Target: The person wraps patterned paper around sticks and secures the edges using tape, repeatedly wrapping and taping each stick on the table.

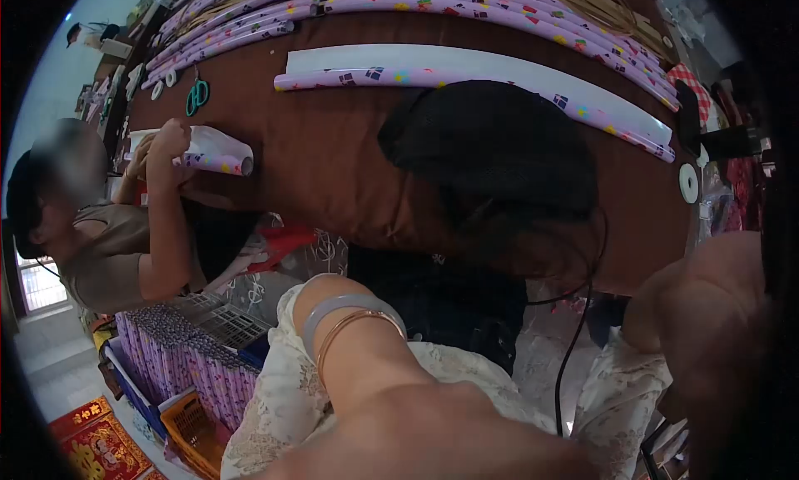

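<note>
My left hand (424, 434) is very close to the camera at the bottom middle, a pale bangle (337, 304) and a thin gold-coloured bracelet (354, 318) round its wrist. Its fingers lie beyond the lower edge. At the right edge my right hand (716, 305) is raised near the camera, dark and blurred, its fingers unclear. Whatever either hand might hold is hidden. Nearby, a rounded black thing (499, 139), kind unclear, covers part of the brown-covered table (333, 147). Behind it lies a partly unrolled purple patterned sheet (474, 76), white side up.
A person (116, 255) at left handles a short purple roll (216, 162). Teal scissors (196, 97) lie beyond. Long patterned rolls (466, 10) line the table's back; a white tape roll (688, 183) lies right. A black cable (574, 355) hangs down. An orange basket (191, 430) stands lower left.
</note>
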Available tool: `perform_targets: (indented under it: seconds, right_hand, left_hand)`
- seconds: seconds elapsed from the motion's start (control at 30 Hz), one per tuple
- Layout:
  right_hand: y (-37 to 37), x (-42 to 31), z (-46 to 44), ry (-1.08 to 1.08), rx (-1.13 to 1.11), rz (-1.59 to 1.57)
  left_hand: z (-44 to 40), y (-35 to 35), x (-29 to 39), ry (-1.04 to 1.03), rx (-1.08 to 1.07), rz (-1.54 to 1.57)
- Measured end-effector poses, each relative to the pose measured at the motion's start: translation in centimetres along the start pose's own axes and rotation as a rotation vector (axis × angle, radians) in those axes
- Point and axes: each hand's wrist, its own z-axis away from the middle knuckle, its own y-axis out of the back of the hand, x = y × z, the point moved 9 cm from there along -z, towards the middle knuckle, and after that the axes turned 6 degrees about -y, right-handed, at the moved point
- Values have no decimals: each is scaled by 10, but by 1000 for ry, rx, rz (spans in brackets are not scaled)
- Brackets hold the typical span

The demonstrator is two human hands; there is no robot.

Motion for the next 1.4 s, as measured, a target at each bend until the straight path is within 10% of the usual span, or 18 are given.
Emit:
perform_targets:
  seconds: [1.4]
  right_hand:
    - [-11,-14,-3,17,52,49]
  left_hand:
    - [-24,-28,20,-226,21,204]
